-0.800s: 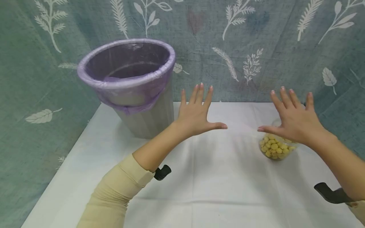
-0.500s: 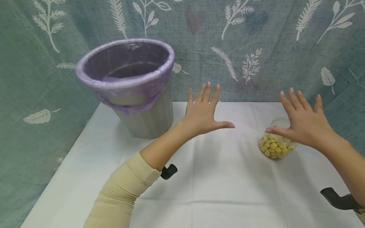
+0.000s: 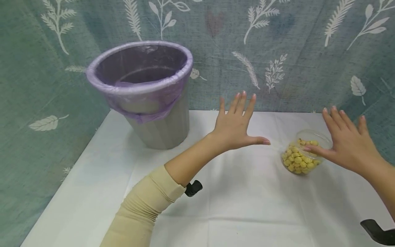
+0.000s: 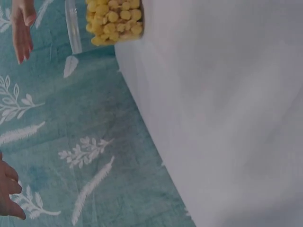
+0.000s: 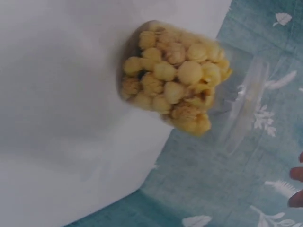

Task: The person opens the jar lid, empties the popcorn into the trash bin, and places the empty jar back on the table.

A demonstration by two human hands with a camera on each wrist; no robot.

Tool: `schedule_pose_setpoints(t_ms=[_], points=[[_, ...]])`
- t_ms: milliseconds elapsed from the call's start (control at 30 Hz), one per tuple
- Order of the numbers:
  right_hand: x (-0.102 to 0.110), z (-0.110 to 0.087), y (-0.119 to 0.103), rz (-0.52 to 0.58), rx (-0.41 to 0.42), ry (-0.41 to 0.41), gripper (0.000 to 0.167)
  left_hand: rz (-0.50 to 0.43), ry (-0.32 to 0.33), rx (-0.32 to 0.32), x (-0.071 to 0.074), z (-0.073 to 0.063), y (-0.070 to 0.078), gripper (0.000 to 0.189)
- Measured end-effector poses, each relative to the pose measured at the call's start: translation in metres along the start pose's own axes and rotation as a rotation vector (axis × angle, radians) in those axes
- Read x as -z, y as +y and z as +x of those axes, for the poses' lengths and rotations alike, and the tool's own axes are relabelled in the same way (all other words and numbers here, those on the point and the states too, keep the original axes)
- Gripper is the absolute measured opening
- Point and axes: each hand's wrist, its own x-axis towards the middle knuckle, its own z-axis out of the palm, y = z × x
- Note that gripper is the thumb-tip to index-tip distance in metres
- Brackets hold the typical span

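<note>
My left hand (image 3: 232,130) hovers over the white table, its fingers straight and spread and its thumb pointing right, with nothing in it. Farther right, my right hand (image 3: 351,147) is also spread and holds nothing. Its thumb crosses in front of a clear jar (image 3: 297,160) in the head view; contact cannot be told. Yellow popcorn-like pieces (image 5: 189,73) fill much of the jar, which stands upright on the table. Both wrist views show its clear rim; whether a lid covers it is unclear. Part of my left hand (image 4: 8,189) shows at the left wrist view's edge.
A tall grey bin (image 3: 160,133) with a purple liner (image 3: 142,118) folded over its rim stands at the back left. White cloth (image 3: 247,212) covers the table, and a green leaf-patterned curtain (image 3: 216,68) hangs behind. Black camera mounts (image 3: 193,188) show near both wrists.
Both hands have moved to the right, fingers still spread. The right hand has also come lower in the head view, uncovering more of the jar. Jar and bin have stayed in place.
</note>
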Motion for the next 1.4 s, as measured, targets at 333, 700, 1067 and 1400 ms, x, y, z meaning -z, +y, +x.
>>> schedule_pose_setpoints(t_ms=[333,700,1067,1400], points=[[-0.016,-0.018,0.015,0.13,-0.039,0.196,0.115,0.026,-0.01,-0.061,-0.015,0.007,0.017,0.117],[-0.041,-0.033,0.028,0.284,-0.057,0.151,0.13,-0.008,-0.019,-0.103,-0.038,0.019,0.033,0.116],[-0.069,-0.042,0.033,0.64,-0.09,0.081,0.126,-0.03,0.021,-0.186,-0.06,0.038,0.054,0.117],[-0.091,-0.048,0.032,0.784,-0.066,0.078,0.121,-0.089,0.057,-0.329,-0.075,0.051,0.074,0.115]])
